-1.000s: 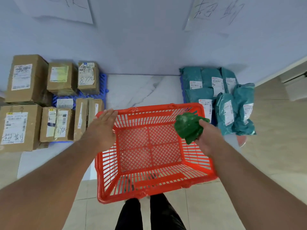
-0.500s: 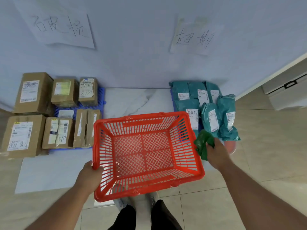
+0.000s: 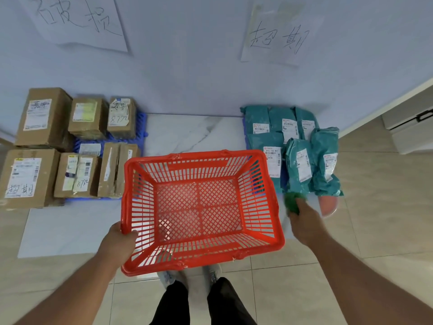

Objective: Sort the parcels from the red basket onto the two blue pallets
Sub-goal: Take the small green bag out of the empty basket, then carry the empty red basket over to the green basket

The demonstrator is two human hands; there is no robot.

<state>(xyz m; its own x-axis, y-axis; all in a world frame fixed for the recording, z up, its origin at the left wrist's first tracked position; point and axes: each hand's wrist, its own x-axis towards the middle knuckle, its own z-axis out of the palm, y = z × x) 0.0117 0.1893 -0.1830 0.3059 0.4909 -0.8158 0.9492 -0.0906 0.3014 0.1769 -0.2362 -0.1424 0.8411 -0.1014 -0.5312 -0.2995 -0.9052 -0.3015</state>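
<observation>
Two hands were busy low in the frame: the left hand (image 3: 120,242) gripped the near-left rim of the red slatted plastic basket (image 3: 269,240), which half a second before sat closer to the wall, while the right hand (image 3: 304,221), clenched round a crumpled dark green bag (image 3: 293,202), had carried it clear of the rim toward the teal mailer parcels (image 3: 300,165) at right centre. The basket looked empty, so sorting seemed nearly finished. Farther off, brown cardboard boxes (image 3: 44,118) covered the blue pallet (image 3: 140,123) at left.
</observation>
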